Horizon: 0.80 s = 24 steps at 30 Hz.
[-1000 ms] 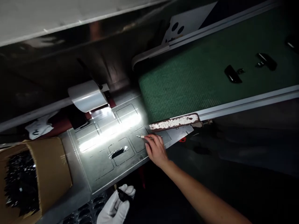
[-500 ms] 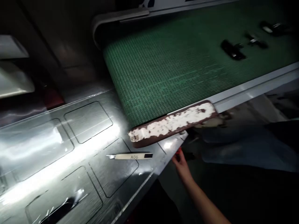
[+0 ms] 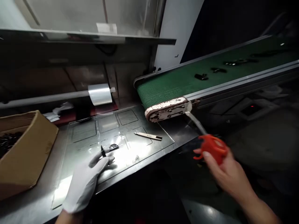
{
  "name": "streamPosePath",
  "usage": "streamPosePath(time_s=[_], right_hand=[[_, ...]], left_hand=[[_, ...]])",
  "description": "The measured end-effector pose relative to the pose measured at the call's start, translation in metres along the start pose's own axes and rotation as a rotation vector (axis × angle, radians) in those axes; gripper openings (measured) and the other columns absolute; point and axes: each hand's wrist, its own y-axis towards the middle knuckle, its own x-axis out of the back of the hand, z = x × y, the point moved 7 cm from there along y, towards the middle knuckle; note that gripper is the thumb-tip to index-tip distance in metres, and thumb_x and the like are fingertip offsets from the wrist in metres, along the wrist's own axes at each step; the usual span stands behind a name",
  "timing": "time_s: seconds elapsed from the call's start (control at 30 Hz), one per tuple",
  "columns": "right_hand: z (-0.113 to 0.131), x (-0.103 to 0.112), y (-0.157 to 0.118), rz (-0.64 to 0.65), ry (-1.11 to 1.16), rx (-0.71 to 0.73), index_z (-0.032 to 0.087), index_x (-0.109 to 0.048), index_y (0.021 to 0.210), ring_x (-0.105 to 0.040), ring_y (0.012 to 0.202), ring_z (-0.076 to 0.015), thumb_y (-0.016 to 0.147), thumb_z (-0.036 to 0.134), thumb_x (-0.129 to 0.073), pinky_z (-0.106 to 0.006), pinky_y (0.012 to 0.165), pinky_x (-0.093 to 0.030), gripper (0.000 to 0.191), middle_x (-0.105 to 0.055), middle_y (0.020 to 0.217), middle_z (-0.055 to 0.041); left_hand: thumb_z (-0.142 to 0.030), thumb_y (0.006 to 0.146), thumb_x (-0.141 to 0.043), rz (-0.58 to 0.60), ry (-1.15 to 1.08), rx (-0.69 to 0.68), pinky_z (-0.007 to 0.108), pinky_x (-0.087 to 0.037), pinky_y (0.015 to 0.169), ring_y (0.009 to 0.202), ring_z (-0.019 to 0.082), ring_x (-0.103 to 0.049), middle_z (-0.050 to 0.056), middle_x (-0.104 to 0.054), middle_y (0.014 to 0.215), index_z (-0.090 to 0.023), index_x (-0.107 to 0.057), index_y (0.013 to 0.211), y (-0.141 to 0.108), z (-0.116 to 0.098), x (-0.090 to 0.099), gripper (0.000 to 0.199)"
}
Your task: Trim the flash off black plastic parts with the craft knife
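Note:
My left hand [image 3: 86,174], in a white glove, pinches a small black part [image 3: 103,151] over the metal work plate [image 3: 81,155]. Beside its fingertips lies another small dark piece [image 3: 114,147]. A craft knife [image 3: 148,136] with a pale handle marked A06 rests on the plate, touched by neither hand. Bare and off the bench's right edge, my right hand [image 3: 226,174] is wrapped around a red air blow gun [image 3: 213,147]. The gun's pale nozzle points up and left towards the conveyor's end. Some of its fingers are hidden behind the gun.
A green conveyor belt [image 3: 161,85] carries several black parts [image 3: 201,76]; its worn end cap [image 3: 168,109] overhangs the bench. At left stands a cardboard box [image 3: 30,152] with dark pieces inside. A shiny roll [image 3: 100,94] hangs on a bar at the back, under a shelf edge [image 3: 130,39].
The view has swung left and back, bringing my gloved left hand and the box into sight. My right hand has risen from beside the bench edge, with the red blow gun now showing.

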Motion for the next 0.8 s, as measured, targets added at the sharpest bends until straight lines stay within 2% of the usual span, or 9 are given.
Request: streamPosePath(time_s=[0.07, 0.13, 0.2, 0.27, 0.33, 0.4, 0.57, 0.8], right_hand=[[0.063, -0.001, -0.012, 0.226, -0.108, 0.156, 0.025, -0.04, 0.152, -0.079, 0.087, -0.0284, 0.101, 0.046, -0.049, -0.035, 0.074, -0.056, 0.055, -0.08, 0.103, -0.0085], [0.125, -0.018, -0.027, 0.377, -0.313, 0.319, 0.028, -0.041, 0.15, -0.079, 0.082, -0.0278, 0.103, 0.033, -0.042, -0.032, 0.069, -0.053, 0.047, -0.08, 0.105, -0.0065], [0.173, -0.043, -0.04, 0.458, -0.51, 0.444, 0.022, -0.046, 0.142, -0.078, 0.076, -0.03, 0.102, 0.026, -0.04, -0.033, 0.062, -0.049, 0.04, -0.08, 0.098, -0.0081], [0.203, -0.065, -0.048, 0.489, -0.609, 0.509, 0.019, -0.051, 0.133, -0.077, 0.074, -0.0322, 0.1, 0.022, -0.042, -0.033, 0.06, -0.047, 0.035, -0.078, 0.092, -0.0097], [0.218, -0.079, -0.05, 0.495, -0.651, 0.529, 0.018, -0.052, 0.128, -0.076, 0.075, -0.0327, 0.096, 0.018, -0.046, -0.034, 0.061, -0.047, 0.033, -0.077, 0.09, -0.0104], [0.223, -0.087, -0.048, 0.497, -0.694, 0.528, 0.017, -0.051, 0.127, -0.077, 0.076, -0.0325, 0.093, 0.015, -0.048, -0.034, 0.063, -0.047, 0.034, -0.077, 0.089, -0.0114], [0.229, -0.096, -0.038, 0.501, -0.773, 0.508, 0.015, -0.05, 0.122, -0.077, 0.077, -0.0347, 0.092, 0.013, -0.048, -0.036, 0.064, -0.049, 0.03, -0.077, 0.087, -0.0128], [0.245, -0.106, -0.038, 0.509, -0.793, 0.503, 0.015, -0.05, 0.123, -0.078, 0.08, -0.0349, 0.095, 0.015, -0.046, -0.036, 0.066, -0.05, 0.029, -0.077, 0.089, -0.0139]], left_hand=[[-0.053, 0.083, -0.08, 0.105, -0.129, -0.045, 0.036, -0.067, 0.079, 0.099, 0.031, -0.078, 0.01, -0.08, 0.112, -0.025, -0.07, 0.128, 0.001, -0.007, -0.009, 0.054], [-0.051, 0.082, -0.081, 0.16, -0.171, -0.085, 0.032, -0.066, 0.074, 0.1, 0.03, -0.078, 0.011, -0.079, 0.112, -0.023, -0.07, 0.127, 0.009, -0.007, -0.011, 0.054], [-0.048, 0.081, -0.083, 0.183, -0.184, -0.123, 0.03, -0.065, 0.074, 0.1, 0.028, -0.078, 0.013, -0.078, 0.114, -0.02, -0.07, 0.124, 0.019, -0.003, -0.011, 0.052], [-0.044, 0.081, -0.085, 0.207, -0.212, -0.148, 0.031, -0.065, 0.078, 0.101, 0.028, -0.078, 0.015, -0.078, 0.116, -0.018, -0.07, 0.123, 0.027, 0.002, -0.009, 0.052], [-0.043, 0.08, -0.086, 0.23, -0.239, -0.163, 0.033, -0.065, 0.08, 0.102, 0.028, -0.078, 0.017, -0.078, 0.116, -0.016, -0.069, 0.124, 0.033, 0.006, -0.009, 0.055], [-0.044, 0.079, -0.086, 0.247, -0.258, -0.171, 0.033, -0.065, 0.078, 0.1, 0.028, -0.078, 0.017, -0.078, 0.114, -0.015, -0.07, 0.124, 0.037, 0.009, -0.009, 0.057], [-0.045, 0.077, -0.087, 0.284, -0.314, -0.209, 0.028, -0.062, 0.075, 0.101, 0.025, -0.077, 0.015, -0.079, 0.11, -0.016, -0.075, 0.114, 0.042, 0.01, -0.01, 0.048], [-0.039, 0.076, -0.089, 0.307, -0.402, -0.184, 0.024, -0.06, 0.069, 0.098, 0.024, -0.076, 0.016, -0.079, 0.108, -0.013, -0.073, 0.116, 0.042, 0.007, -0.005, 0.05]])
